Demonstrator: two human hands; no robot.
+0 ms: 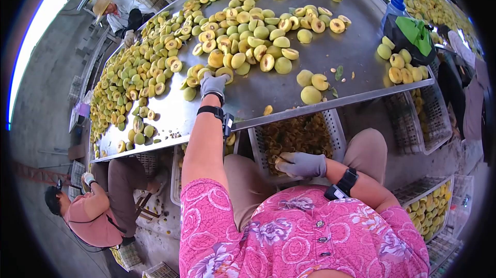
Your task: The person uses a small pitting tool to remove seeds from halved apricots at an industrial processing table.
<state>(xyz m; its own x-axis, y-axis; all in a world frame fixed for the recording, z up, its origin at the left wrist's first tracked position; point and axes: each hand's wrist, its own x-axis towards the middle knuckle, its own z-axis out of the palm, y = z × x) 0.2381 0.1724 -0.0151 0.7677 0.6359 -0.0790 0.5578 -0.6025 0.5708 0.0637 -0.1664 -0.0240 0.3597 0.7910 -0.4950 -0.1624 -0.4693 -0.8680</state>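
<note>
Our left hand: on the peach halves, table, grip unclear | our right hand: closed on a peach over the pit crate

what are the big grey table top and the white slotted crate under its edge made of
Big grey table top: looks like sheet metal, probably stainless steel, with a soft sheen. White slotted crate: seemingly moulded plastic, matte, with regular lattice walls.

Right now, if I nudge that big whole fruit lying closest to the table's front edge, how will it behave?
The whole fruit looks round, so it would probably roll on the smooth metal table, maybe over the near edge. It seems plump, so likely heavy for its size. Its matte skin should grip, not slip.
</note>
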